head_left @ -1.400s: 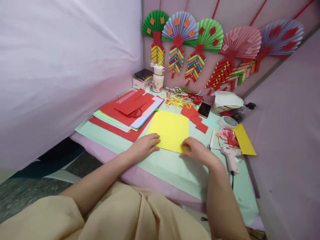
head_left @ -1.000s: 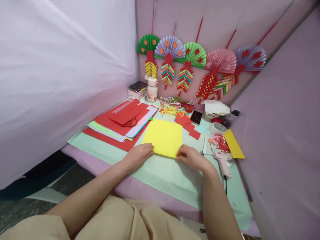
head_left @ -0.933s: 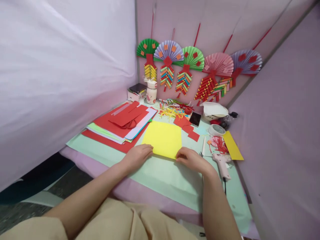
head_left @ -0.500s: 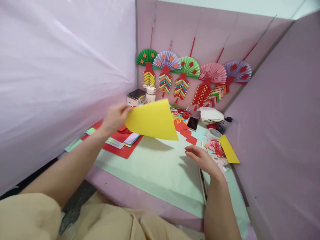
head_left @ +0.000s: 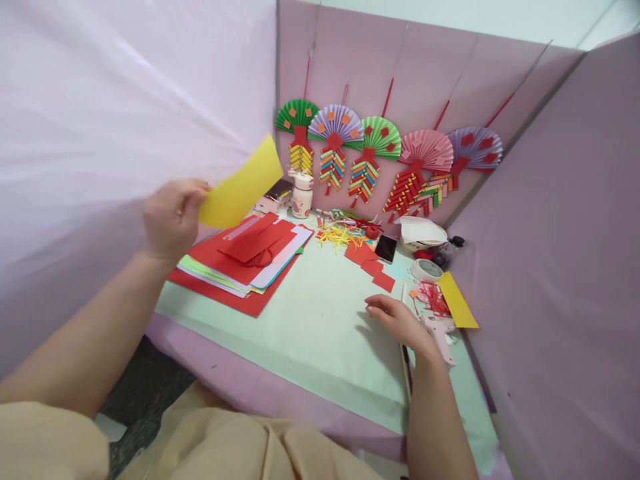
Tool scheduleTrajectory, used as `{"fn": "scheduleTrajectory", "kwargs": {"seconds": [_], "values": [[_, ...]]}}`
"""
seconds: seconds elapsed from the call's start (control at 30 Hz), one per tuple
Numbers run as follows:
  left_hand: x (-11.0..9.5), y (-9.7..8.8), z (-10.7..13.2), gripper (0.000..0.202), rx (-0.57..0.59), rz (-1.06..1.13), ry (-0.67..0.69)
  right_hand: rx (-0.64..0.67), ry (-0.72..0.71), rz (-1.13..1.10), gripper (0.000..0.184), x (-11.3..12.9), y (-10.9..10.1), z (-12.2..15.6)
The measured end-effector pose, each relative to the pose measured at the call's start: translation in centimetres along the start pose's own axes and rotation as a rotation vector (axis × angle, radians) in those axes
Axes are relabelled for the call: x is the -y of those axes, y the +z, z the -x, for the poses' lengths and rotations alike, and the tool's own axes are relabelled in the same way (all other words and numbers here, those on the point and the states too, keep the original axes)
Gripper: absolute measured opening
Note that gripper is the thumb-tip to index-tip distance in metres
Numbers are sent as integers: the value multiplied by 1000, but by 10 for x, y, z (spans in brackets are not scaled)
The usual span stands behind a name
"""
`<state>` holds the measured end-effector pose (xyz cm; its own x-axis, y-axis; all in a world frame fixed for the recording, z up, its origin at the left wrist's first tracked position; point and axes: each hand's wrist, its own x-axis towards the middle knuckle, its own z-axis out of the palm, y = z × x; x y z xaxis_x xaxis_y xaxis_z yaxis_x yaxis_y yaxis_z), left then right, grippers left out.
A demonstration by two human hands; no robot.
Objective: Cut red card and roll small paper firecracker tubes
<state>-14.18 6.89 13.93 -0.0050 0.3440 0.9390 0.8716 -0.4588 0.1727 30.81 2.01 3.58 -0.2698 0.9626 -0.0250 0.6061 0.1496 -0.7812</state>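
Observation:
My left hand [head_left: 175, 217] pinches a sheet of yellow paper [head_left: 243, 187] by its left edge and holds it raised, tilted, above the left side of the table. Beneath it lies a stack of coloured paper [head_left: 240, 300], with red, green, white and lilac sheets showing. My right hand [head_left: 395, 321] hovers or rests low over the right part of the table, fingers apart and holding nothing. Close beside it are a pale glue gun [head_left: 440, 337] and a long thin stick or ruler [head_left: 406, 373], partly covered by my forearm.
Red paper squares [head_left: 373, 268], a phone [head_left: 385, 248], yellow paper strips [head_left: 343, 235] and a tape roll [head_left: 427, 269] lie toward the back. A white bottle [head_left: 302, 195] stands near paper fans [head_left: 383, 137] on the wall. Another yellow sheet [head_left: 459, 301] leans at the right edge.
My left hand has carried the yellow sheet left and up from the table's middle, uncovering the yellow strips and more of the paper stack. My right hand has barely moved.

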Motion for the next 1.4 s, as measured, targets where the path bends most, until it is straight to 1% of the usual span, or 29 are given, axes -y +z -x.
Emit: {"fn": "scheduleTrajectory", "kwargs": {"seconds": [0.03,0.07,0.1,0.17,0.23,0.27,0.33,0.4,0.5,0.57,0.67,0.73,0.8,0.87,0.97,1.03,1.07,1.13,1.2,1.27,1.33,1.4], "values": [[9,6,15,27,57,37,14,-2,-1,-4,31,0,0,0],[20,13,30,27,143,59,38,-5,-2,-10,32,-1,-1,0],[32,19,45,28,235,52,44,-7,-1,-16,32,-1,-2,1],[54,29,71,31,382,16,58,-7,7,-19,32,-1,-4,4],[68,32,89,34,489,-44,29,-11,28,-1,32,1,-6,10],[69,32,96,35,523,-63,15,-19,39,16,32,3,-7,13],[64,28,104,36,561,-73,-17,-47,59,61,31,7,-8,22],[50,24,107,35,599,-60,-38,-73,78,110,30,11,-8,34],[28,22,111,36,710,-29,-36,-104,110,196,31,14,-5,55],[19,24,113,38,771,-22,-37,-149,141,286,31,12,-2,72],[17,28,118,44,830,-29,-54,-220,212,505,26,5,8,98],[19,31,121,46,869,-39,-60,-226,277,639,21,0,16,111],[20,32,122,47,903,-58,-72,-216,326,713,20,-5,25,119],[20,33,121,48,924,-80,-95,-226,349,740,22,-9,32,121],[19,35,116,47,926,-120,-133,-262,386,726,28,-13,37,115],[21,37,109,48,913,-166,-164,-268,379,685,31,-12,37,108],[23,38,105,48,896,-201,-201,-275,353,666,32,-11,36,102],[30,40,95,50,863,-281,-346,-305,272,646,31,-5,33,87],[36,42,86,52,837,-348,-529,-326,198,642,28,4,29,65],[39,46,78,56,853,-390,-650,-298,169,626,25,17,27,36],[35,53,74,62,906,-407,-672,-242,150,581,23,30,31,4],[28,60,73,73,944,-429,-643,-186,111,542,24,41,41,-23]]}}
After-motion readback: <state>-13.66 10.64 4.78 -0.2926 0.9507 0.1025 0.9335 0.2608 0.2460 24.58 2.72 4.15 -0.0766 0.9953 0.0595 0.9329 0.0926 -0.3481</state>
